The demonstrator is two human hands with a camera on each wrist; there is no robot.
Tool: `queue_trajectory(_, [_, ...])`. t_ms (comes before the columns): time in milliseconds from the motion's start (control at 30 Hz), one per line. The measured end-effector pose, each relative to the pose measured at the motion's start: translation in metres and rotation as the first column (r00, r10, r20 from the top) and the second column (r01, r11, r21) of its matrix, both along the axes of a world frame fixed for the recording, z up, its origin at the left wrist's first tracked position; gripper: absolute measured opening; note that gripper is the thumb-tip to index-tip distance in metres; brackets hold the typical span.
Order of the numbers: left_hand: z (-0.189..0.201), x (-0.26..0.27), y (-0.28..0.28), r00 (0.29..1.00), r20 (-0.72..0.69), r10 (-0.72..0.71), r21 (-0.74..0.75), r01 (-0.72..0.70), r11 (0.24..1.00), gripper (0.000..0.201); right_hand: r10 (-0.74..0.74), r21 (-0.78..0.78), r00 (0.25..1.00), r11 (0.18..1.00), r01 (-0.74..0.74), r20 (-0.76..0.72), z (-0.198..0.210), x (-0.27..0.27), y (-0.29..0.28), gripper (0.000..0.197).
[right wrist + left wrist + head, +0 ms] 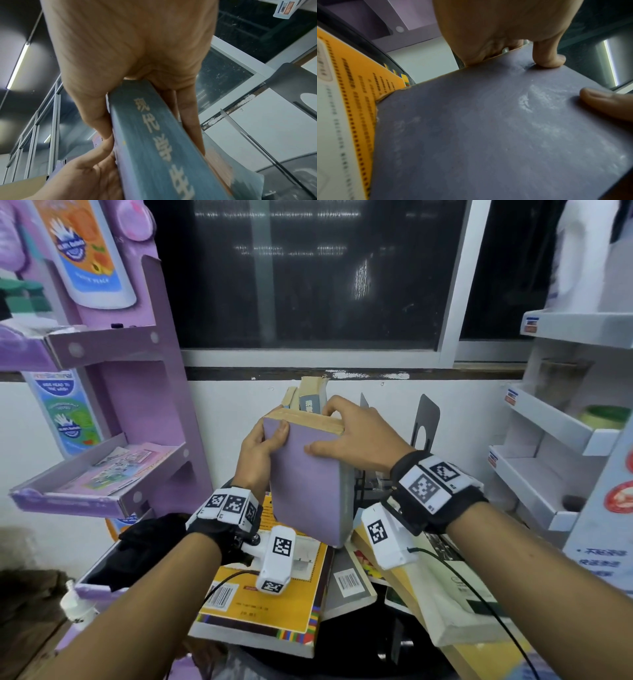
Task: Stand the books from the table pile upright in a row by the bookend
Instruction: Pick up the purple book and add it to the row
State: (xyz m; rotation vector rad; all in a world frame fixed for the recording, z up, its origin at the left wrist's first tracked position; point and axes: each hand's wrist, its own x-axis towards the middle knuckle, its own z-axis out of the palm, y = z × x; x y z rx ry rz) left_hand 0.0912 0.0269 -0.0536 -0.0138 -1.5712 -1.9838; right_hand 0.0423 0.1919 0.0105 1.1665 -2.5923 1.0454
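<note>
A thick purple book is held nearly upright over the pile, its page edge on top. My left hand grips its left top corner, thumb on the cover. From the right, my right hand clamps the top, thumb on the cover and fingers behind; its grey-blue spine shows in the right wrist view. Behind it lean some upright books. The dark metal bookend stands to the right. A yellow book and other books lie flat in the pile.
A purple cardboard display rack stands at the left, a white shelf rack at the right. The white wall and a dark window are behind. A black cable runs over the right-hand pile.
</note>
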Motion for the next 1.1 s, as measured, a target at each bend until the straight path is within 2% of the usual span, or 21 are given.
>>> queue_trajectory(33, [0.000,0.001,0.000,1.000,-0.001,-0.013,0.004,0.013,1.000,0.030,0.009,0.025,1.000,1.000,-0.009,-0.001,0.001,0.000,-0.002,0.049])
queue_trajectory(167, [0.000,0.003,-0.001,0.999,0.015,-0.042,0.018,0.041,0.999,0.035,0.028,0.127,0.999,0.992,-0.026,-0.016,0.007,-0.001,-0.005,0.078])
queue_trajectory(467, [-0.002,0.005,-0.007,0.999,0.037,-0.032,-0.059,0.034,0.998,0.036,0.036,0.218,0.999,0.975,-0.032,-0.012,0.008,0.002,-0.003,0.090])
queue_trajectory(600, [-0.001,0.005,-0.003,0.998,0.027,-0.059,-0.064,0.061,0.996,0.038,0.008,0.156,0.999,0.988,-0.003,-0.035,0.003,0.007,-0.005,0.084])
queue_trajectory(733, [0.006,0.008,0.002,0.997,0.025,-0.076,-0.053,0.077,0.996,0.030,0.007,0.074,1.000,0.997,-0.004,-0.029,0.001,0.013,-0.004,0.064])
queue_trajectory(833, [0.009,0.004,0.003,0.999,0.032,-0.032,-0.033,0.033,0.999,0.044,-0.004,0.012,1.000,1.000,0.004,-0.024,0.002,0.018,-0.001,0.048])
queue_trajectory(933, [0.013,0.001,0.003,0.998,0.059,-0.030,-0.031,0.032,0.999,0.063,-0.020,-0.011,1.000,1.000,0.020,-0.012,0.004,0.016,0.002,0.053])
queue_trajectory(1033, [0.017,-0.003,0.002,0.996,0.091,0.019,-0.092,-0.010,0.996,0.050,-0.038,-0.002,0.999,0.999,0.038,0.006,0.010,0.011,0.010,0.064])
queue_trajectory(1100, [0.021,-0.008,0.000,0.994,0.080,0.076,-0.157,-0.062,0.986,0.043,-0.066,0.001,0.998,0.998,0.066,0.005,0.016,0.007,0.019,0.056])
